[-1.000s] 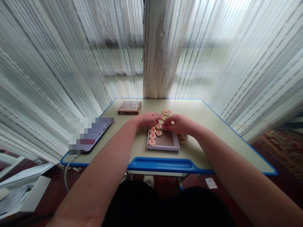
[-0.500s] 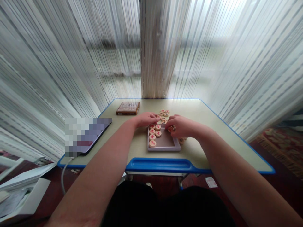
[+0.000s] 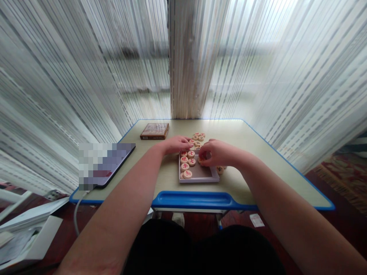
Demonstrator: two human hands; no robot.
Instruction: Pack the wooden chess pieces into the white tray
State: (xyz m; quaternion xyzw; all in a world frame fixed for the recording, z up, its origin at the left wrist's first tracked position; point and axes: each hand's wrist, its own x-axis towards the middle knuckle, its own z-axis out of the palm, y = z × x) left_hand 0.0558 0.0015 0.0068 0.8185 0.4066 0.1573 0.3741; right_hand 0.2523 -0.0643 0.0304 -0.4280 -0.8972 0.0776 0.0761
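Note:
A shallow pale box tray (image 3: 199, 180) lies in front of me, with round wooden Chinese chess pieces in its left part. Red characters mark these pieces, among them the nearest one (image 3: 187, 174), which sits slightly out of line at the near left corner. Over the tray's right part, my right hand (image 3: 213, 152) has its fingers closed on a Chinese chess piece (image 3: 202, 160), partly hidden by them. My left hand (image 3: 180, 143) rests at the far left corner of the tray, fingers stretched out beside loose pieces; its fingertips are partly hidden.
Beyond the tray lie several loose pieces (image 3: 198, 136), and others (image 3: 220, 170) sit by its right side. A flat brown box (image 3: 155, 131) is at the back left. On the left edge stands a tablet-like device (image 3: 114, 168) with a cable. The table (image 3: 258, 172) has a blue rim.
My right hand has moved a little left over the tray with its piece. The nearest piece in the left column has shifted slightly right. My left hand stays about where it was.

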